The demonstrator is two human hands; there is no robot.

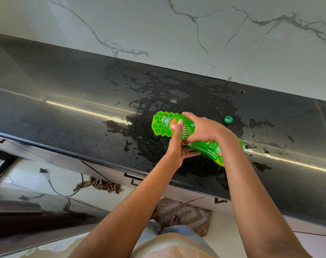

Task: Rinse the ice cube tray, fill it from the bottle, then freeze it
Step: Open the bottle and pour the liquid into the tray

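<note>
A green honeycomb ice cube tray [158,123] lies flat on the wet black counter [65,112]. A green-labelled bottle [210,148] is tipped on its side over the tray, its open neck above the cells. My right hand [203,127] grips the bottle's upper body from above. My left hand [177,146] holds it from below, thumb up along the label. The bottle's green cap [228,119] rests on the counter to the right of the tray. Whether liquid is flowing I cannot tell.
Water is spread in puddles across the counter around the tray. A marble wall [177,34] backs the counter. Below the front edge are drawers, a brown rag [100,185] and a cable on the floor, and a patterned mat [184,215] under my foot.
</note>
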